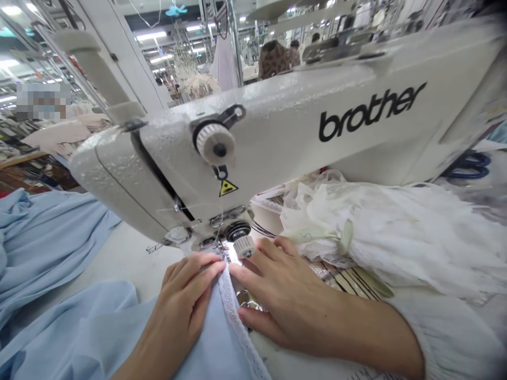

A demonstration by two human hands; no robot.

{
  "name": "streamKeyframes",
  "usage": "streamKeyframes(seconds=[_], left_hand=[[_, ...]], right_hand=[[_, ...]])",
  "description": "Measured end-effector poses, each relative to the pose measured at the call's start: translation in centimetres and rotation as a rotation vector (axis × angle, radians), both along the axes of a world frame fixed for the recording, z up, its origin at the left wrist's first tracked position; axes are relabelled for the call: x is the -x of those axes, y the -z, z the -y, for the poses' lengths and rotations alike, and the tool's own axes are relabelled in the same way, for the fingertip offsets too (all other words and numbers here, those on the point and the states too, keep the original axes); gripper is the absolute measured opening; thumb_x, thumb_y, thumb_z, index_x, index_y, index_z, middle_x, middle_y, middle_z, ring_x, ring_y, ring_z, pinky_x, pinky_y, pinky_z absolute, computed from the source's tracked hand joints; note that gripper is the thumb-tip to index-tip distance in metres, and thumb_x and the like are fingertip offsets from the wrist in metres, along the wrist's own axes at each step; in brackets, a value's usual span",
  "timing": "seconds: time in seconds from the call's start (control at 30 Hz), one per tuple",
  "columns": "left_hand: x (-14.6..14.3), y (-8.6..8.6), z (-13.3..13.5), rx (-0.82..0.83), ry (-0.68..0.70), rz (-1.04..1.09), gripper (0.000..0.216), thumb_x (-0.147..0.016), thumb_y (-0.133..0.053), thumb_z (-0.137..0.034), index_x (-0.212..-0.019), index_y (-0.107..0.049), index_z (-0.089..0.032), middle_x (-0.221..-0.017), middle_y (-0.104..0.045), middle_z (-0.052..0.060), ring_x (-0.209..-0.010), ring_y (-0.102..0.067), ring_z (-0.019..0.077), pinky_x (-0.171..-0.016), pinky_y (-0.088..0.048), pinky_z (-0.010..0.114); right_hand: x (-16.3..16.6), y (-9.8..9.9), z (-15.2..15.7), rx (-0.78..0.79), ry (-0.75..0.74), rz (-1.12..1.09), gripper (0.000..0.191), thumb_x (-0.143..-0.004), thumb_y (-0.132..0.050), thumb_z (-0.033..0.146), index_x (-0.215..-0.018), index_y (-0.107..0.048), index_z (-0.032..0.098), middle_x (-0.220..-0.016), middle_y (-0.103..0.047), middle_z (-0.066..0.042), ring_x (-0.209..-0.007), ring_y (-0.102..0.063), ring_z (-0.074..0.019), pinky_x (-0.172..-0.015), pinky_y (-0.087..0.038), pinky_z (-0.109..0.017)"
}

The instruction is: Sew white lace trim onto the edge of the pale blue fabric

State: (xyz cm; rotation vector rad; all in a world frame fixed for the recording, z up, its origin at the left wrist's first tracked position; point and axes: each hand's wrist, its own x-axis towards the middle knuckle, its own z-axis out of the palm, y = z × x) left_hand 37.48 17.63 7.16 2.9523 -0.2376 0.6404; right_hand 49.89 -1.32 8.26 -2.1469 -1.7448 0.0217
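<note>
Light blue fabric (pixel 216 338) edged with white lace trim (pixel 233 309) runs up under the presser foot of a white sewing machine (pixel 285 121). My left hand (pixel 186 295) lies on the fabric just left of the foot, thumb and fingertip brought together at the lace. On the other side, my right hand (pixel 285 290) has its fingers apart. One fingertip touches the lace near the foot, and the thumb meets the lace edge lower down. The needle area is partly hidden behind the fingertips and a ribbed white knob (pixel 244 245).
More blue fabric (pixel 47 248) is heaped on the left of the table (pixel 146 261). A tied bundle of white lace (pixel 388 232) lies right, beneath the machine arm. Blue-handled scissors (pixel 469 164) rest at far right. People and other workstations appear behind.
</note>
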Motion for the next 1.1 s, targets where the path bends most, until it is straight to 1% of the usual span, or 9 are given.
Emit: streamKeyframes(seconds=[0.1,0.23,0.3,0.4,0.53,0.63,0.7,0.9,1.1], left_hand=[[-0.2,-0.3,0.4,-0.099,0.010,0.038,0.030,-0.094,-0.042,-0.011,-0.118,-0.058,-0.021,-0.115,-0.063,0.001,-0.107,-0.052,0.0156,-0.093,-0.035,0.029],[-0.4,-0.6,0.9,-0.195,0.002,0.052,0.031,-0.096,-0.034,-0.010,-0.115,-0.058,-0.017,-0.113,-0.064,0.004,-0.107,-0.049,0.0190,-0.091,-0.032,0.034],[-0.4,-0.6,0.9,-0.199,0.008,0.053,0.031,-0.096,-0.034,-0.010,-0.116,-0.057,-0.016,-0.113,-0.062,0.005,-0.106,-0.047,0.0193,-0.091,-0.032,0.033],[-0.1,-0.5,0.6,-0.104,0.015,0.008,0.030,-0.096,-0.039,-0.012,-0.122,-0.054,-0.018,-0.114,-0.058,0.004,-0.107,-0.046,0.0171,-0.095,-0.033,0.027],[0.5,-0.5,0.4,0.011,-0.043,-0.145,0.038,-0.095,-0.048,-0.023,-0.133,-0.046,-0.023,-0.124,-0.056,0.002,-0.114,-0.047,0.0158,-0.098,-0.034,0.025],[0.6,-0.4,0.3,-0.055,-0.086,-0.111,0.038,-0.094,-0.050,-0.036,-0.130,-0.049,-0.026,-0.125,-0.060,0.001,-0.116,-0.051,0.0184,-0.100,-0.033,0.031],[0.5,-0.3,0.0,-0.158,-0.058,-0.064,0.038,-0.092,-0.053,-0.040,-0.127,-0.052,-0.026,-0.123,-0.063,0.000,-0.113,-0.055,0.0186,-0.097,-0.037,0.032],[0.3,0.3,-1.5,-0.325,0.009,0.023,0.033,-0.095,-0.046,-0.028,-0.126,-0.054,-0.024,-0.113,-0.069,0.000,-0.101,-0.065,0.0154,-0.080,-0.053,0.028],[-0.1,0.1,-1.5,-0.234,0.006,0.046,0.028,-0.098,-0.039,-0.026,-0.118,-0.058,-0.025,-0.109,-0.070,0.000,-0.101,-0.066,0.0103,-0.080,-0.055,0.017]], right_hand=[[0.0,0.1,0.1,-0.018,0.002,0.003,0.032,-0.091,-0.058,0.044,-0.111,-0.057,0.019,-0.106,-0.057,-0.007,-0.101,-0.043,-0.0270,-0.089,-0.032,-0.044],[-0.1,0.0,0.1,-0.025,-0.004,-0.014,0.036,-0.092,-0.058,0.045,-0.116,-0.056,0.019,-0.108,-0.056,-0.007,-0.103,-0.043,-0.0270,-0.090,-0.034,-0.044],[-0.1,0.0,0.2,-0.016,-0.007,-0.034,0.037,-0.092,-0.058,0.046,-0.116,-0.056,0.019,-0.108,-0.056,-0.008,-0.102,-0.044,-0.0276,-0.090,-0.035,-0.045],[-0.1,-0.1,0.2,-0.021,-0.018,-0.053,0.037,-0.092,-0.057,0.045,-0.117,-0.056,0.018,-0.109,-0.056,-0.010,-0.104,-0.043,-0.0290,-0.090,-0.035,-0.047],[-0.2,-0.2,0.2,-0.038,-0.021,-0.082,0.035,-0.092,-0.058,0.042,-0.118,-0.056,0.018,-0.111,-0.055,-0.009,-0.110,-0.042,-0.0290,-0.094,-0.034,-0.046],[-0.3,-0.3,0.3,-0.030,-0.028,-0.094,0.030,-0.093,-0.057,0.040,-0.114,-0.057,0.019,-0.111,-0.055,-0.008,-0.109,-0.044,-0.0280,-0.094,-0.035,-0.045],[-0.3,-0.3,0.3,-0.026,-0.030,-0.089,0.029,-0.093,-0.057,0.041,-0.111,-0.058,0.019,-0.111,-0.055,-0.009,-0.108,-0.045,-0.0279,-0.094,-0.035,-0.045],[-0.5,-0.6,0.1,0.012,-0.011,-0.105,0.035,-0.087,-0.064,0.045,-0.108,-0.058,0.018,-0.113,-0.056,-0.010,-0.104,-0.046,-0.0288,-0.094,-0.038,-0.046],[-0.8,-1.1,0.0,0.048,-0.018,-0.130,0.030,-0.088,-0.062,0.046,-0.103,-0.059,0.020,-0.116,-0.056,-0.009,-0.106,-0.047,-0.0294,-0.095,-0.038,-0.048]])
